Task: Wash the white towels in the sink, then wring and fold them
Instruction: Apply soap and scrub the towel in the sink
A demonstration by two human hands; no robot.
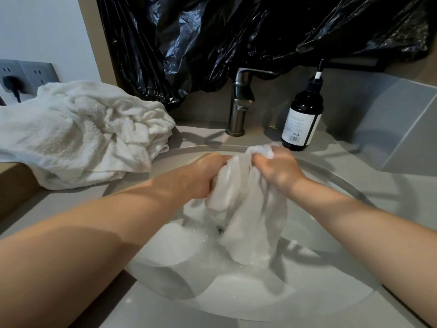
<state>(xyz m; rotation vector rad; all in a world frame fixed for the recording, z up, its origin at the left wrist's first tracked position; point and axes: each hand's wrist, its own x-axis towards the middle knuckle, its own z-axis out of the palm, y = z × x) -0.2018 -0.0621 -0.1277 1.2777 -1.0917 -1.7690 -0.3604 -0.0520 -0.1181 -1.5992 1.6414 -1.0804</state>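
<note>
Two bare forearms reach in from the bottom corners over one round, pale grey-white sink basin (236,304) set in a grey stone-look countertop (335,147). The basin holds cloudy water (201,261), and a white mass lies under the surface on the left. Whether it is a second towel or part of the held one cannot be told.

Above the water hangs one wet white terry towel (250,218), bunched at the top, with its lower end dipping into the basin. Both hands hold it. The left hand (208,176) has its fingers curled tight around the gathered cloth. The right hand (276,169), just beside it, grips the upper bunch, with a tuft of cloth showing above its knuckles.

On the countertop to the left lies one crumpled heap of dry-looking white terry towels (82,131), its edge overhanging the sink rim. The number of towels in it cannot be counted.

Behind the basin stands one brushed-metal faucet (241,100). To its right stands one dark pump bottle with a white label (302,114), upright.

On the far left wall are two grey socket plates (30,74), one with a black plug in it. Crinkled black plastic sheeting (260,31) covers the wall above the faucet.
</note>
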